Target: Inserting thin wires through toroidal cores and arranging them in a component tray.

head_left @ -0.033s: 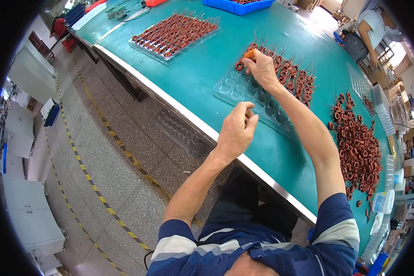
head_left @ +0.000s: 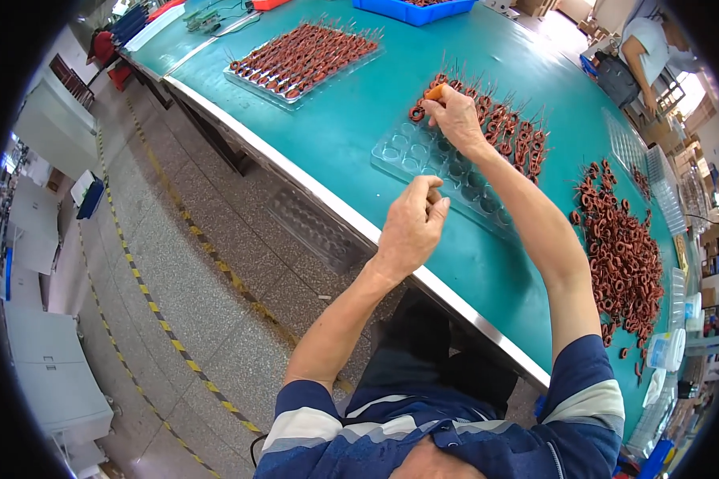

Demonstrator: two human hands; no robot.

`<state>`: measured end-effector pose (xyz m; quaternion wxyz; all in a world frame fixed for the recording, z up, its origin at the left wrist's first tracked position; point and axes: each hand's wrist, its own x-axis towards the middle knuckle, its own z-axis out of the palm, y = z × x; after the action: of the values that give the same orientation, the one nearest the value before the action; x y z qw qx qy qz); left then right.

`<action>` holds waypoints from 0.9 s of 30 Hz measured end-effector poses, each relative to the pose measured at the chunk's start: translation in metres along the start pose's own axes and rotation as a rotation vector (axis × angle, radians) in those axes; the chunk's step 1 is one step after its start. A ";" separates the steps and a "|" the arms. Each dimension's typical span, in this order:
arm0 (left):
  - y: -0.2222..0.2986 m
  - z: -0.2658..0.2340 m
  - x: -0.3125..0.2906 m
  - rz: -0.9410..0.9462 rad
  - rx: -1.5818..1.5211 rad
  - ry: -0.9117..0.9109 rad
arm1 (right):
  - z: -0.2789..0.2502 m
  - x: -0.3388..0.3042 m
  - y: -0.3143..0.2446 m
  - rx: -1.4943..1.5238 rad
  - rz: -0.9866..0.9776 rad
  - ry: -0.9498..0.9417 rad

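Leftmost on green tabletop (head_left: 319, 152): clear tray (head_left: 256, 87) packed with red-brown coils (head_left: 305, 62). Left hand (head_left: 411, 225) loosely curled, thumb apart from fingers, beside second tray (head_left: 411, 150), part-filled. Right hand (head_left: 458, 121) at its far-left coils; grip cannot be told. Far right: loose coil heap (head_left: 625, 259).

Ring pile (head_left: 625, 263) on table (head_left: 327, 148), right of partly filled tray (head_left: 411, 152)
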<state>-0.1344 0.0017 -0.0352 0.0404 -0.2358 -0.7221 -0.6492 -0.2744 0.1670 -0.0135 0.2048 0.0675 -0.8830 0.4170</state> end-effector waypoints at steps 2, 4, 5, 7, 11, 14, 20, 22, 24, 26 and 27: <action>0.000 -0.002 0.001 -0.011 0.003 -0.003 | -0.001 0.005 0.000 -0.036 -0.010 -0.028; 0.002 0.003 0.004 -0.027 0.002 0.000 | -0.004 0.007 0.004 -0.095 0.013 -0.033; 0.003 0.009 0.007 -0.037 -0.008 -0.008 | -0.006 0.009 0.018 -0.207 -0.023 0.020; 0.001 0.007 0.007 -0.035 0.003 -0.003 | -0.005 0.006 0.010 -0.288 -0.061 0.048; -0.010 -0.005 0.004 -0.084 -0.029 0.043 | -0.049 0.000 -0.008 -0.406 -0.163 0.176; 0.003 0.000 0.004 -0.087 -0.084 0.016 | -0.162 -0.039 0.000 -0.650 -0.333 0.111; 0.004 0.006 0.005 -0.079 -0.009 -0.033 | -0.249 -0.204 0.001 -0.803 0.049 -0.536; 0.005 0.002 0.003 -0.069 0.044 -0.037 | -0.233 -0.217 -0.010 -0.814 0.078 -0.613; 0.005 0.007 0.002 -0.026 0.069 -0.071 | -0.231 -0.226 -0.003 -0.834 -0.051 -0.514; 0.010 0.031 -0.006 0.004 -0.037 -0.118 | -0.235 -0.236 0.000 -0.864 -0.188 -0.352; 0.021 0.046 -0.011 -0.039 -0.105 -0.219 | -0.237 -0.240 -0.002 -0.900 -0.270 -0.268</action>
<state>-0.1050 0.0432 -0.0271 -0.0639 -0.2930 -0.6915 -0.6572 0.0161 0.3342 0.0221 0.1506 0.1395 -0.9775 -0.0487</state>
